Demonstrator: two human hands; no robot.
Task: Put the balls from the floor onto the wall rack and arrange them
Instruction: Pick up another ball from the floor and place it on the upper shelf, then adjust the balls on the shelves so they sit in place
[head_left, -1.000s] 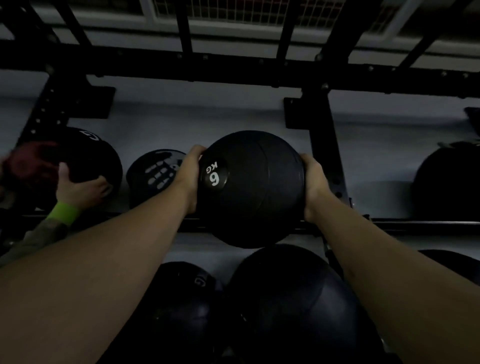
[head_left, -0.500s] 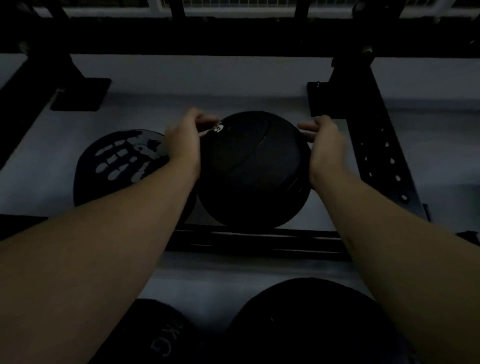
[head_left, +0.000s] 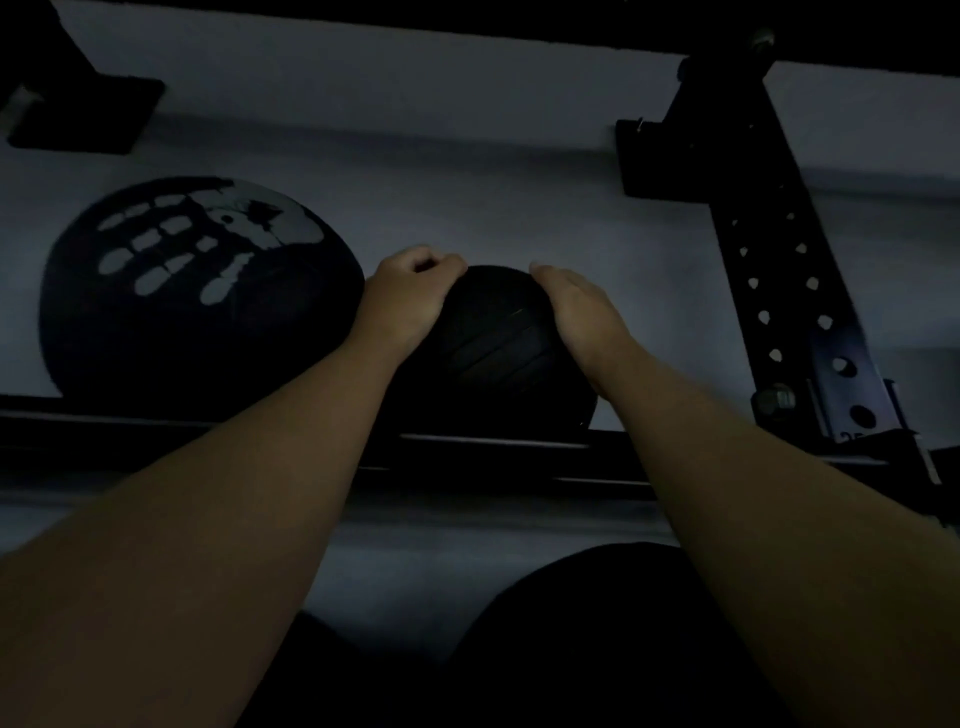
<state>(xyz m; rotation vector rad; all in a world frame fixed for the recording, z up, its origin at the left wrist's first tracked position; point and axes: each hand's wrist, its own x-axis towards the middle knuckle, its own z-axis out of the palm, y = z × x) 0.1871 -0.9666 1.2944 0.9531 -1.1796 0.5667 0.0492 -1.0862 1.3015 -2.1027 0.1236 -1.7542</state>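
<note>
Black ball (head_left: 498, 358) resting on the wall rack's rail (head_left: 493, 447), grasped at its upper sides by the left hand (head_left: 408, 301) and right hand (head_left: 582, 312), just beside a larger handprint-marked ball (head_left: 197, 291).

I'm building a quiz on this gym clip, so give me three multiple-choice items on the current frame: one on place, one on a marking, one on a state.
1. Where does the black ball between the hands sit?
A. on the rack rail, right of the handprint ball
B. on the floor
C. left of the handprint ball

2. What marks the ball on the left?
A. a red stripe
B. a pale handprint
C. nothing

3. How do the left hand and right hand stand?
A. both off the ball
B. only one touching
C. both resting on its upper sides

Answers: 1 A, it rests behind the rail beside the handprint ball. 2 B, pale finger and palm shapes show. 3 C, each hand lies on one side.
</note>
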